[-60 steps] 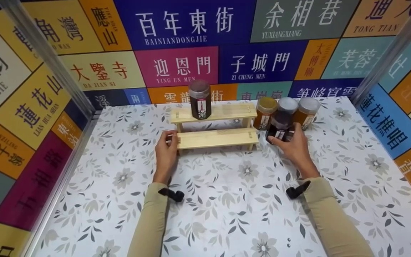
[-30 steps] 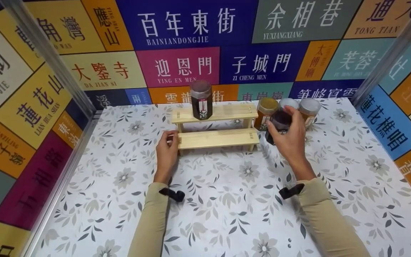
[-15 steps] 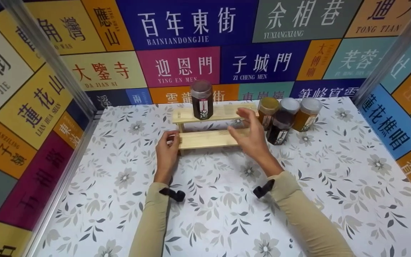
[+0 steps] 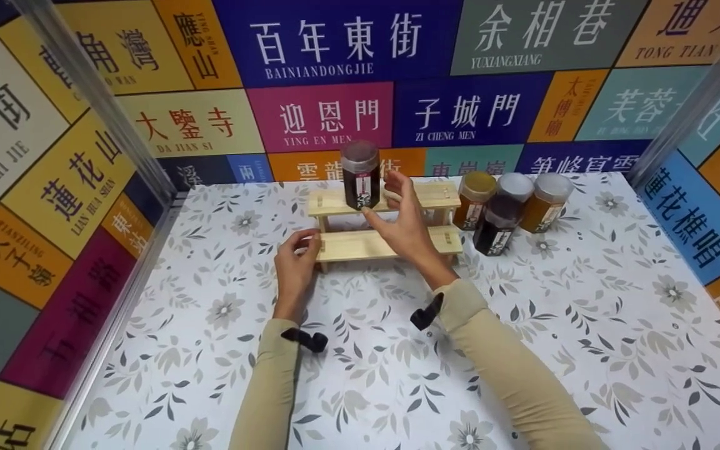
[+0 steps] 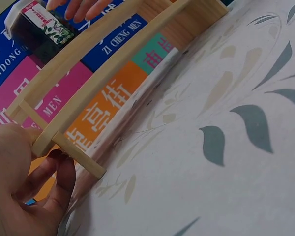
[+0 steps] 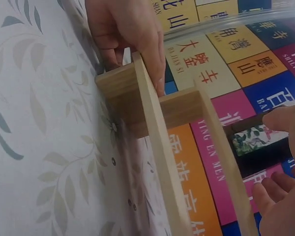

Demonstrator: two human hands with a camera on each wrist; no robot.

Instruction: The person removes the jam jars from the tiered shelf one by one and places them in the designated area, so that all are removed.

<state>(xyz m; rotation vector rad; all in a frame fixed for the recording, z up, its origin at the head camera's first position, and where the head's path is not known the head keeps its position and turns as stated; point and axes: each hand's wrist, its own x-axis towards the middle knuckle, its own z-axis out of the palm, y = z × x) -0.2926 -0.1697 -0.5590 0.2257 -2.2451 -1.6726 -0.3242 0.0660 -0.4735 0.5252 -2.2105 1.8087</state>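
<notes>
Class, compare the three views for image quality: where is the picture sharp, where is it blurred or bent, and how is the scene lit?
Head view: even, soft light, faint shadows, sharp throughout. Left wrist view: the wooden rack bows into a curve from lens distortion; the left hand is close and soft. Right wrist view: the dark jar and right hand are blurred at the frame edge.

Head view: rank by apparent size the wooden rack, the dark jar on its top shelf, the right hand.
1. wooden rack, clearly largest.
2. right hand and dark jar look about alike; the hand sits nearer the camera, so no ranking between them.
</notes>
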